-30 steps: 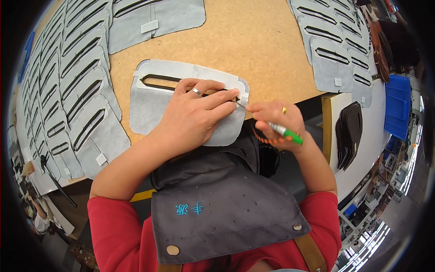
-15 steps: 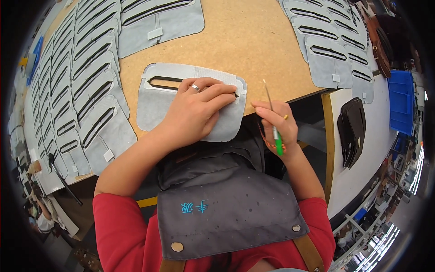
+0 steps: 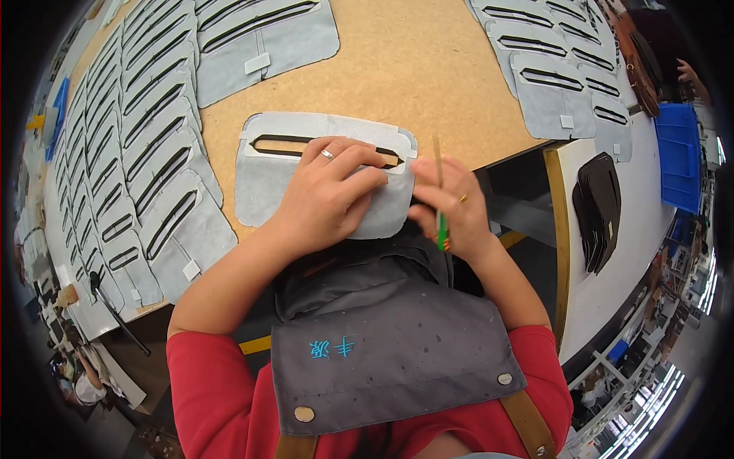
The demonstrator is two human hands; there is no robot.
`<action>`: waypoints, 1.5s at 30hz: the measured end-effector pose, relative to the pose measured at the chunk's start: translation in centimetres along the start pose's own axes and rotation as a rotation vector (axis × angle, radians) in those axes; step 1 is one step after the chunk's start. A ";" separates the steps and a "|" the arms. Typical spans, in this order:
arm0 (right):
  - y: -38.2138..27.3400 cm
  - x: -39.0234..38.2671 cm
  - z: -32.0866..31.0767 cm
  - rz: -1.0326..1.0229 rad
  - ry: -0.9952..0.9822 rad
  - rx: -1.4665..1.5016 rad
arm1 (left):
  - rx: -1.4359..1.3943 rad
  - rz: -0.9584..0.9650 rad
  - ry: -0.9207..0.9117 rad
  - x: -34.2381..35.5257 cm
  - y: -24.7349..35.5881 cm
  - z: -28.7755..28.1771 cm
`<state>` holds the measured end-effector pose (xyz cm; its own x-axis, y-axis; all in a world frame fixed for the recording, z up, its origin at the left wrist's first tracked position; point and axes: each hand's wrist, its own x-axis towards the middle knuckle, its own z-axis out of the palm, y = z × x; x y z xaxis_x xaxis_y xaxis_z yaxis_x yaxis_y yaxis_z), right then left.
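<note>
A grey fabric piece (image 3: 267,195) with a paler band and a black-edged slot lies on the tan board (image 3: 375,69) at the centre. My left hand (image 3: 332,191) rests on it, fingers bent but apart and pressing beside the slot, whose right end shows past the fingertips. At the piece's right edge, my right hand (image 3: 459,206) holds a thin pointed tool (image 3: 441,229) with a green handle, roughly upright. The tool's shaft is blurred. A dark apron with turquoise lettering lies below my hands.
Overlapping slotted grey pieces (image 3: 153,153) cover the left, with others (image 3: 554,99) upper right. A black rod (image 3: 115,310) crosses the left edge. Dark pieces (image 3: 596,214) lie on a white board beside a blue bin (image 3: 677,157). Other people (image 3: 80,382) appear at the far sides.
The tool has swung from pointing left at the slot's end to upright. My right hand first drew back, then shifted left. My left fingertips moved left, uncovering more of the slot.
</note>
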<state>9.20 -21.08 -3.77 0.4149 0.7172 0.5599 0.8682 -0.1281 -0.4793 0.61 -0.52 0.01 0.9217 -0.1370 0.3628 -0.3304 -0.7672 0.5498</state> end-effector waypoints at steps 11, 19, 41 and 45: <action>-0.4 0.0 -0.6 -0.052 -0.169 -0.005 | 0.013 -0.015 0.079 0.1 0.0 0.2; -0.1 0.9 -0.6 0.124 0.085 0.029 | 0.203 -0.192 -0.032 1.8 2.8 0.9; 0.3 0.8 -2.5 0.346 0.400 0.289 | -0.829 -0.425 0.379 5.3 4.8 -1.3; 0.1 0.6 -3.0 0.333 0.417 0.296 | -0.177 -0.193 0.132 4.5 -2.7 -2.7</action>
<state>10.35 -22.71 -1.48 0.7745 0.3353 0.5365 0.5860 -0.0609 -0.8080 5.11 2.61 2.20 0.9406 0.0926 0.3266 -0.1919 -0.6486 0.7366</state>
